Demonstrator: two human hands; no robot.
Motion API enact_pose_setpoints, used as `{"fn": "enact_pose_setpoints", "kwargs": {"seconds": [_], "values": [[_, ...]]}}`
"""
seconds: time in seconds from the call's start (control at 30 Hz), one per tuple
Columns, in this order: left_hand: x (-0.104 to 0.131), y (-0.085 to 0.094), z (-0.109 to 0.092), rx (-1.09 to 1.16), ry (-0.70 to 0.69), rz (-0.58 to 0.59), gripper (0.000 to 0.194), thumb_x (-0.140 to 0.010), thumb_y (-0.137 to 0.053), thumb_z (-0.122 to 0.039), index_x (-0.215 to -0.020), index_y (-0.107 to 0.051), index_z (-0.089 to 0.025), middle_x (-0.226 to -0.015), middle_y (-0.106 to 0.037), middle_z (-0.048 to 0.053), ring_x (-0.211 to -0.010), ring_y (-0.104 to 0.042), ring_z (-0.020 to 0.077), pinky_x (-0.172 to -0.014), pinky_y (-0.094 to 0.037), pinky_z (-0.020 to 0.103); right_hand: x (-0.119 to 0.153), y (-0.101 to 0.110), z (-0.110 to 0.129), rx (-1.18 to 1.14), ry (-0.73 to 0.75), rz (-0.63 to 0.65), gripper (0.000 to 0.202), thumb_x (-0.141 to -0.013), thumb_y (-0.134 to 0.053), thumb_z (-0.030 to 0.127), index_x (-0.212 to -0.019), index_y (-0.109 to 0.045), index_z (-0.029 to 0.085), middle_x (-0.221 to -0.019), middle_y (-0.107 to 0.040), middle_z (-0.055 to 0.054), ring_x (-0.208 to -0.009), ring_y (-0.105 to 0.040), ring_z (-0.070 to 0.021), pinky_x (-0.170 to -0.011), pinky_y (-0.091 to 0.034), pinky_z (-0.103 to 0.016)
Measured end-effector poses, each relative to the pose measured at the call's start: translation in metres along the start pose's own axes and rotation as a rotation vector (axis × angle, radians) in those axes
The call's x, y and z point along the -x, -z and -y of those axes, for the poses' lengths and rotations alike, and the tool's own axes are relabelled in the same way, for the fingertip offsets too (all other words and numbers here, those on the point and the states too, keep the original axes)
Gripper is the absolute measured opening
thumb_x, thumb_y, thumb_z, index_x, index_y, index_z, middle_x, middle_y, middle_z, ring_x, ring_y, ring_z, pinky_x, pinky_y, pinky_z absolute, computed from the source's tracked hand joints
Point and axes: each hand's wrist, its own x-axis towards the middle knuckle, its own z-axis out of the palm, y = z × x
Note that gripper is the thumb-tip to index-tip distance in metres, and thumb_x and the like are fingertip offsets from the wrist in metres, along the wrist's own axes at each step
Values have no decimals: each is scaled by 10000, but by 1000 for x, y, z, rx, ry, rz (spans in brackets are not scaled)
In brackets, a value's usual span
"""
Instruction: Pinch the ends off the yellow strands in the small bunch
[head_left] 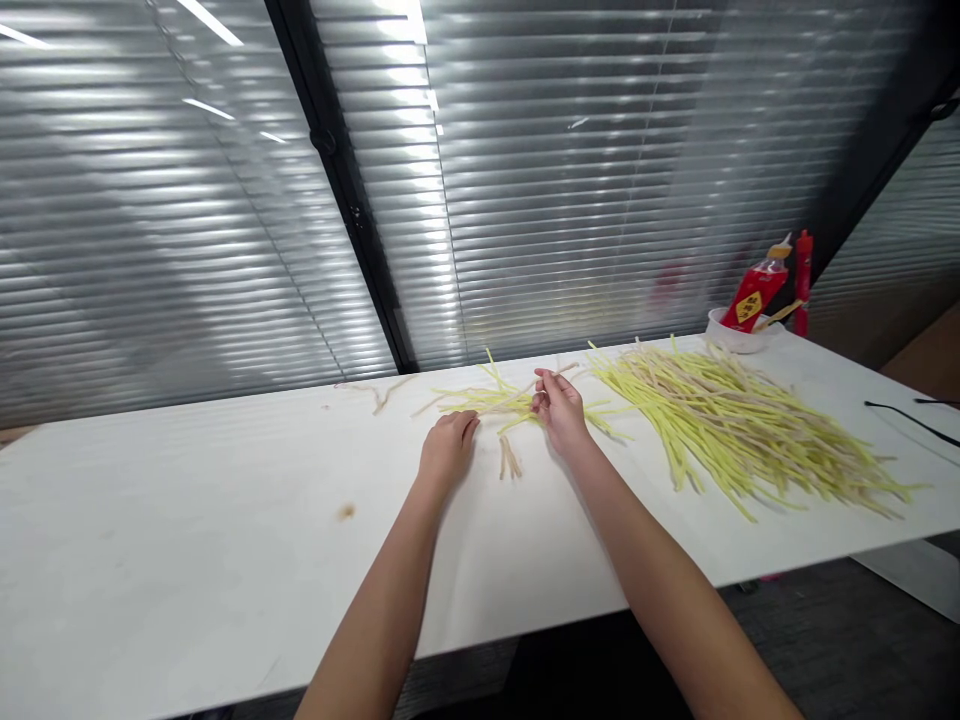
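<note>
The left hand [448, 445] is placed low over the table, its fingers bent together at the left end of a thin, pale beige, bendable-looking strip [504, 405]. The right hand [562, 408] is held a little higher, thumb and forefinger brought near each other at the other end. Whether the strip is really pinched by either hand cannot be told, as the fingertips are small in view.

For good handling, a light grip close to both ends is advised, so that the strip is kept straight and is not kinked. It should be lifted clear of the crossed, thin yellow strips [519, 420] lying beneath, since these could easily be dragged along.

Just in front, some short beige pieces [510, 458] are laid, which should not be brushed by the wrists. To the right, a large yellow-and-beige heap of strips [750, 430] is spread on the white, flat table [225, 520].
</note>
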Motion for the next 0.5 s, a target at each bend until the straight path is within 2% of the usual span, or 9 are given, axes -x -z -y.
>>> {"fn": "enact_pose_setpoints", "kwargs": {"seconds": [0.3,0.43,0.5], "values": [[1,1,0,65,72,-2,312,-917,-365,-338,-982,-646,-219,-973,-668,68,-941,-589,217,-796,-431,310,-3,6,12,-174,-91,-60,276,-669,-681,352,-917,-596,265,-691,-565,54,-524,-491,-81,-552,-473,-245],[-1,-2,4,153,65,-55,277,-887,-414,-276,-984,-660,-193,-976,-669,80,-934,-594,214,-821,-441,317,-4,11,19,-195,-107,-18,227,-740,-554,386,-904,-622,245,-728,-622,15,-584,-542,-114,-600,-495,-282],[-2,-4,5,222,99,-88,261,-863,-448,-258,-969,-675,-183,-963,-676,85,-892,-606,207,-814,-452,320,-3,11,21,-222,-121,16,219,-750,-553,401,-873,-639,241,-737,-633,15,-592,-553,-113,-610,-497,-285]]}}
